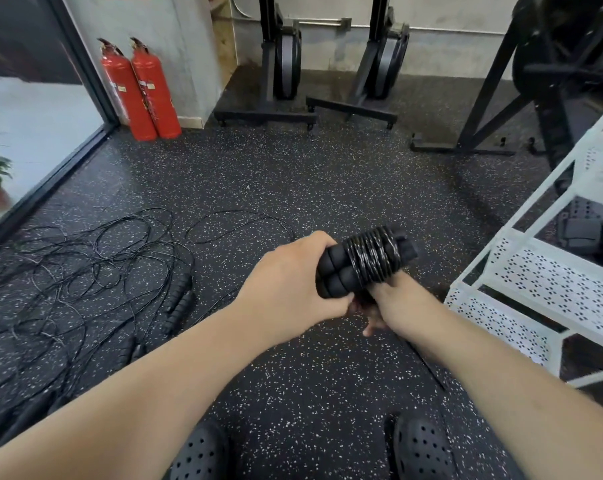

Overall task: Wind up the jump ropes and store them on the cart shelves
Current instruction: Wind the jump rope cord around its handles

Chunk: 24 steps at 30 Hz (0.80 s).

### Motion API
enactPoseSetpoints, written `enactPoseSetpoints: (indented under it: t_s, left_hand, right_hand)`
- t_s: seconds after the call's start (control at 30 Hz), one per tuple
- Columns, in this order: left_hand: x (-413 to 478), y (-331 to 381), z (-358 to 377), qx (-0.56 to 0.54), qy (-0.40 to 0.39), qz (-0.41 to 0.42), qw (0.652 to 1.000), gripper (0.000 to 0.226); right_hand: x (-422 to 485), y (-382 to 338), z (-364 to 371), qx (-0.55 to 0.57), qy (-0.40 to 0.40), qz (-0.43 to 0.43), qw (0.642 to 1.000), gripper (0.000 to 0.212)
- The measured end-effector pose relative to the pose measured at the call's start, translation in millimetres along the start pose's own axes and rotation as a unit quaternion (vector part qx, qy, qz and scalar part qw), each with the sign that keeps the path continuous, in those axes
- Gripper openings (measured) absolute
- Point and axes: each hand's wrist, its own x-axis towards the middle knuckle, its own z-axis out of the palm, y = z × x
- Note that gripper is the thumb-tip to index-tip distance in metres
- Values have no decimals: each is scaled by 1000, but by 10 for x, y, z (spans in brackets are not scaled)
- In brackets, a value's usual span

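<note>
Jump rope bundle (366, 258): two black ribbed foam handles laid side by side, with thin black cord coiled tightly round their middle, held in front of the body above the floor. The left hand (293, 282) is clamped on the near-left end of the handles, fingers curled round the foam. The right hand (392, 303) sits directly under the coil and touches it; its fingers are mostly hidden, so I cannot tell whether it grips or only supports. The hands are close together, and the bundle bridges them. The bundle's long axis runs from the left hand up and to the right, with its free end pointing toward the white perforated metal cart (552, 282), which stands to the right of both hands. The right hand is the nearer one to the shelves. Judgement: winding looks complete, and the next move is a rightward carry to a shelf, easiest led by the free end. Loose black jump ropes (85, 265) lie tangled on the speckled black rubber floor (310, 174), well to the left.
</note>
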Motion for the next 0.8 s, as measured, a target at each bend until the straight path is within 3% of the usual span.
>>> enactPoseSetpoints:
  t_s: [0.1, 0.2, 0.3, 0.4, 0.53, 0.67, 0.8]
  left_hand:
    - [89, -122, 10, 35, 15, -45, 998, 46]
    - [165, -261, 56, 91, 15, -75, 993, 48]
    - [193, -334, 129, 150, 4, -88, 985, 46]
    - [193, -384, 177, 216, -24, -88, 972, 42]
    - [177, -385, 217, 268, -71, -40, 960, 38]
    - [111, -271, 265, 273, -129, 68, 951, 43]
    - [57, -182, 231, 259, -138, 156, 943, 34]
  right_hand:
    - [-14, -1, 168, -31, -31, -1, 999, 55]
    - [-136, -67, 253, -152, -53, -35, 986, 39]
    - [-238, -108, 295, -308, -55, -61, 948, 26]
    - [-386, -207, 240, -431, -20, -94, 897, 27]
    - [-472, -394, 67, -503, 42, -147, 851, 30]
    - [-357, -428, -152, -441, 82, -163, 879, 22]
    - [-206, -325, -366, -308, 54, -139, 939, 29]
